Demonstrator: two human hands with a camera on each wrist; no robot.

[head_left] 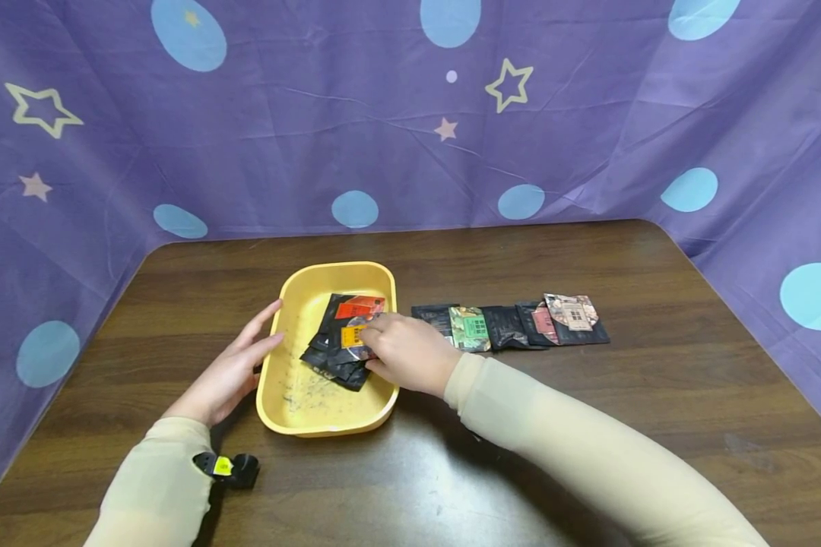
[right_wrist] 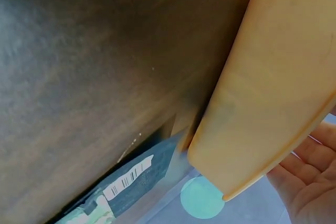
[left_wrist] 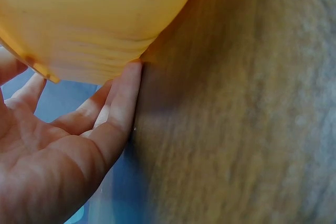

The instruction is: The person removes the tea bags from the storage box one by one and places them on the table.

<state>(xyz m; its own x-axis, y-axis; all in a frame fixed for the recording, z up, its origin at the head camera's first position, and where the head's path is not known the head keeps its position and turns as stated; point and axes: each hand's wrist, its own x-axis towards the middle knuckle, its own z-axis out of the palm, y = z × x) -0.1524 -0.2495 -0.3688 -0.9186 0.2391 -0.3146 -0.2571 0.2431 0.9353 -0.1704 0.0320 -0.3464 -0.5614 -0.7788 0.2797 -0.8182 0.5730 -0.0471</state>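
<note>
A yellow plastic tub (head_left: 301, 406) stands on the table, with several black packets (head_left: 328, 357) heaped inside it. One has a red-orange label (head_left: 357, 307). My left hand (head_left: 226, 376) rests against the tub's left side, its fingers extended along the outer wall and the thumb over the rim. My right hand (head_left: 410, 351) reaches over the right rim and pinches a packet with a yellow-orange label (head_left: 353, 336) at its right edge. In the right wrist view, the tub's wall (right_wrist: 262, 98) hides that packet and the fingertips.
Right of the tub, several packets lie in an overlapping row: a black one, a green-labelled one (head_left: 473, 328), a plain black one (head_left: 508, 328), a pink-labelled one and a beige-labelled one (head_left: 575, 317). A purple curtain (head_left: 383, 137) hangs behind the wooden table (head_left: 657, 410).
</note>
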